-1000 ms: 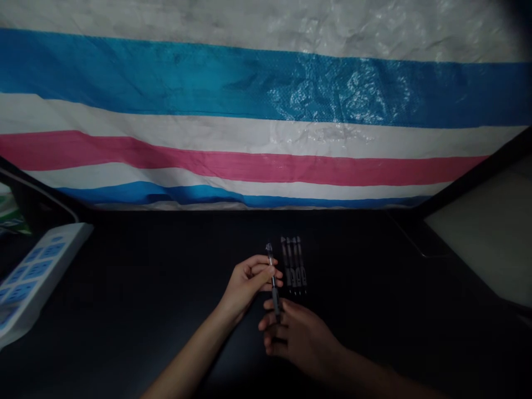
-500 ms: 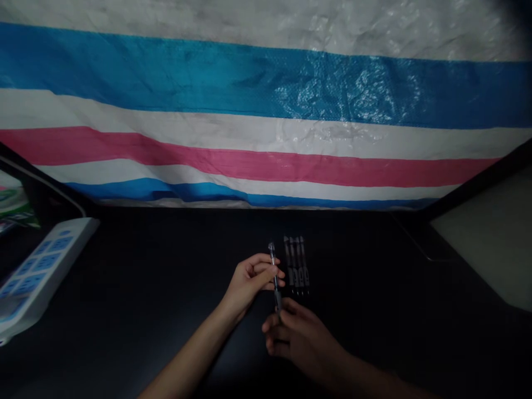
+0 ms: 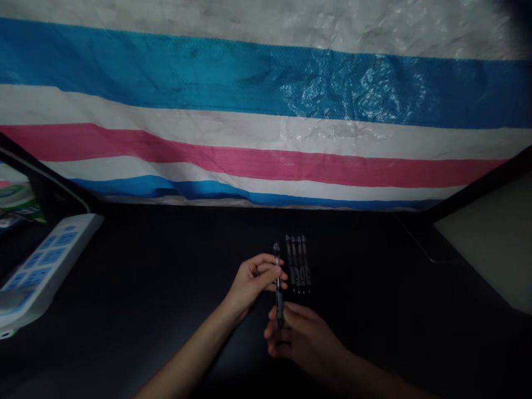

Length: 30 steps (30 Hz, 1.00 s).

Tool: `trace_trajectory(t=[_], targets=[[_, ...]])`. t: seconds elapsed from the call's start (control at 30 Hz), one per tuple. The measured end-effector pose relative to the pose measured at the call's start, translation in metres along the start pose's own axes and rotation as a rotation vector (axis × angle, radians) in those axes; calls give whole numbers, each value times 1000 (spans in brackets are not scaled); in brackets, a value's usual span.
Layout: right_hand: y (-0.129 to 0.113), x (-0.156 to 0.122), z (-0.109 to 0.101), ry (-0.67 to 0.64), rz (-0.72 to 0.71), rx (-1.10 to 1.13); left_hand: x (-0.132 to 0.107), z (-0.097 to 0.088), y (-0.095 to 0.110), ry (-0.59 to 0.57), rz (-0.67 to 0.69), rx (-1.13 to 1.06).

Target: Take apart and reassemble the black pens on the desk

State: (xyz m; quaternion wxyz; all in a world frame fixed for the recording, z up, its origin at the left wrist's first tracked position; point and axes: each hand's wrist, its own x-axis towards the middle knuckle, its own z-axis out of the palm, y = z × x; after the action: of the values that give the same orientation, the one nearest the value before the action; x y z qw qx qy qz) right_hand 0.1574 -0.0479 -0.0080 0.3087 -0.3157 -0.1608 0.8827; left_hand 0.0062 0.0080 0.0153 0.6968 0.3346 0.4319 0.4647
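Observation:
A pen (image 3: 279, 302) with a clear upper barrel and a dark grip stands nearly upright in the picture between my hands. My left hand (image 3: 253, 280) pinches its barrel between thumb and fingers. Around its lower end are the curled fingers of my right hand (image 3: 301, 335), with the thumb against the dark grip; the very tip is hard to make out in the dim light. Just right of my left hand, several similar pens (image 3: 299, 266) lie side by side on the black table, their pale tips toward me.
A white power strip (image 3: 50, 266) with blue sockets lies at the left. Behind it is a green package (image 3: 20, 202). A striped plastic sheet (image 3: 266, 127) hangs across the back of the black tabletop (image 3: 145, 277). A dark flat object (image 3: 428, 238) sits at the right rear.
The pen has become more upright in the picture, and more of its dark grip shows above my right fingers. Both hands have stayed almost in place; the view has shifted slightly.

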Motion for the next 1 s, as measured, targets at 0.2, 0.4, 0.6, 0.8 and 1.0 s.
trace_trajectory(t=[0.2,0.4,0.6,0.8,1.0], targets=[[0,1,-2,-29,14,-47,0,0,-1,-1,-7,1],[4,3,-8,-47,10,-178,1,-1,0,9,-8,-34],[2,-2,-5,-119,78,-327,3,-5,4,64,20,-138],[1,-6,-4,-143,108,-363,6,-13,9,151,76,-243],[1,-6,-5,-143,105,-391,7,-14,10,171,70,-263]])
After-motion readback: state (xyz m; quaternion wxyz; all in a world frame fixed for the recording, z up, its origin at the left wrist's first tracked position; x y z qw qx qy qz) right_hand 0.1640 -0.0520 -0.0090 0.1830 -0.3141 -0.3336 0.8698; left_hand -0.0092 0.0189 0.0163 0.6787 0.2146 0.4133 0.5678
